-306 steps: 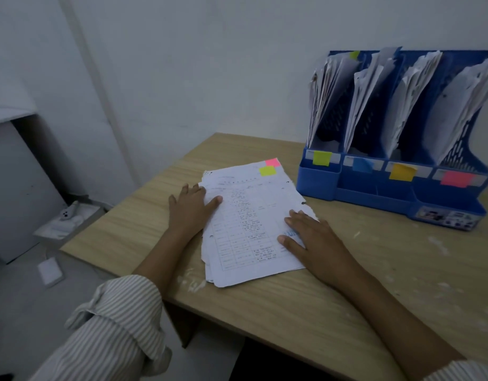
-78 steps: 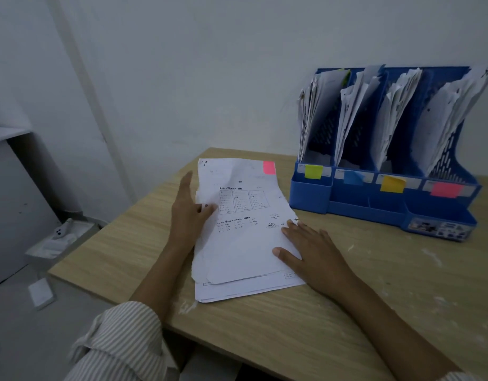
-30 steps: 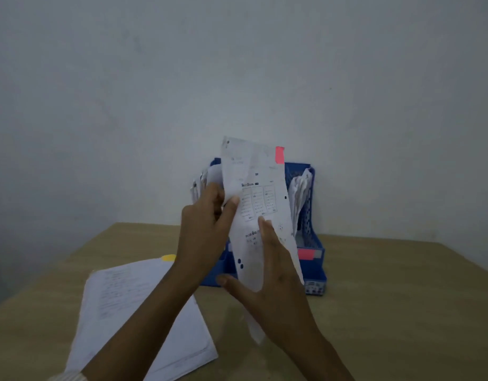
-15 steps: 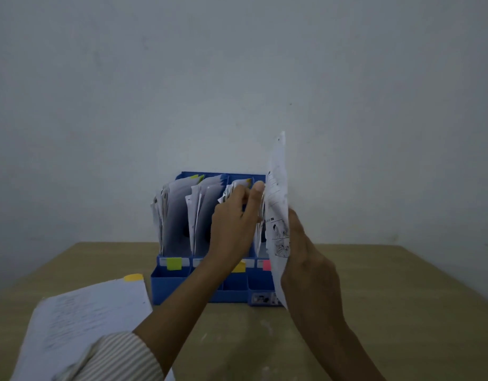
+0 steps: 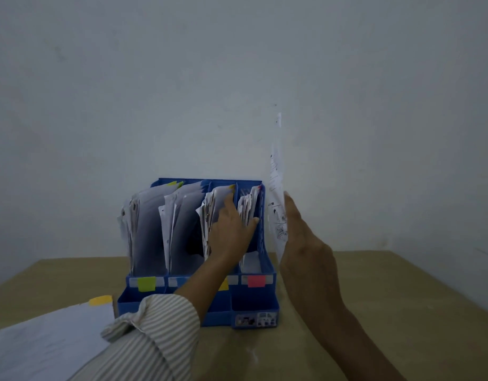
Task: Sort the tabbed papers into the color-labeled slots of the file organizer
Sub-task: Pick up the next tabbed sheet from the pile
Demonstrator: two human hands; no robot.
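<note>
The blue file organizer stands at the back of the table, its four slots full of papers. Labels run green, blue, yellow, pink from left to right. My left hand reaches into the organizer, fingers straight against the papers of the yellow slot, thumb touching the papers in the pink slot. My right hand holds a printed sheet upright and edge-on, just right of the organizer; its tab is hidden. A stack of papers with a yellow tab lies at the lower left.
The wooden table stretches bare to the right of the organizer. A plain wall rises directly behind it. My striped sleeve crosses in front of the organizer's front tray.
My left hand has dropped from the tops of the papers to press them leftward beside the pink slot. The sheet in my right hand has shifted right, past the organizer's side.
</note>
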